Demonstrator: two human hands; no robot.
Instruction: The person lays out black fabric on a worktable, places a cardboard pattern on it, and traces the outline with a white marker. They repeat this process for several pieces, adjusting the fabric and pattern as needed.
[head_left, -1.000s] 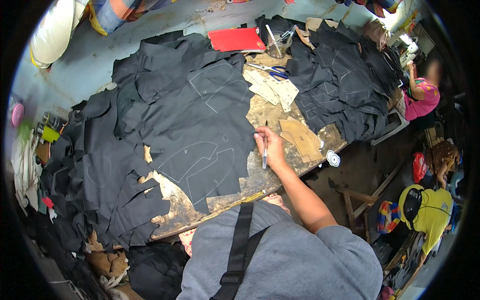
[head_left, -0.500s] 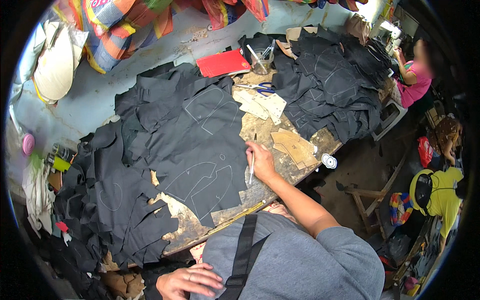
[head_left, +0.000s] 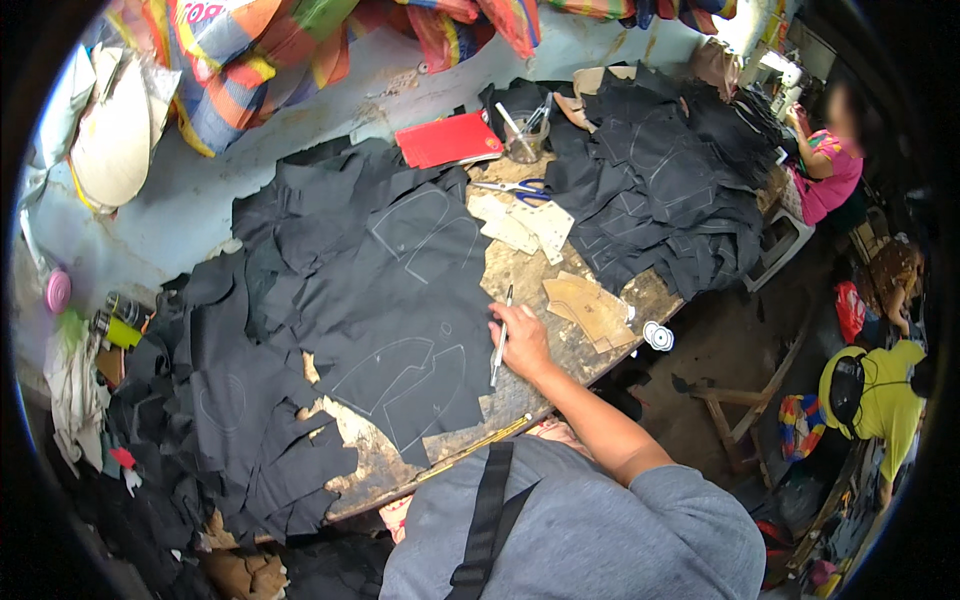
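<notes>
My right hand is closed around a slim white pen, whose shaft stands out from the fingers at both ends. It hovers at the right edge of a wide black sheet of material, and I cannot tell whether the pen touches it. Pale drawn outlines of curved pattern shapes mark the sheet near its top and its lower part. Tan card templates lie on the bench to the right of the hand, and cream templates with small holes lie farther back. My left hand is out of view.
Blue-handled scissors, a red notebook and a clear cup of pens stand toward the back. More marked black pieces heap up at right. A yellow measuring stick lies along the front edge. Two people work at the right.
My left hand, earlier resting against my shirt at the lower edge, has gone out of view. The right hand stays near the same spot, with its grip on the pen slightly shifted.
</notes>
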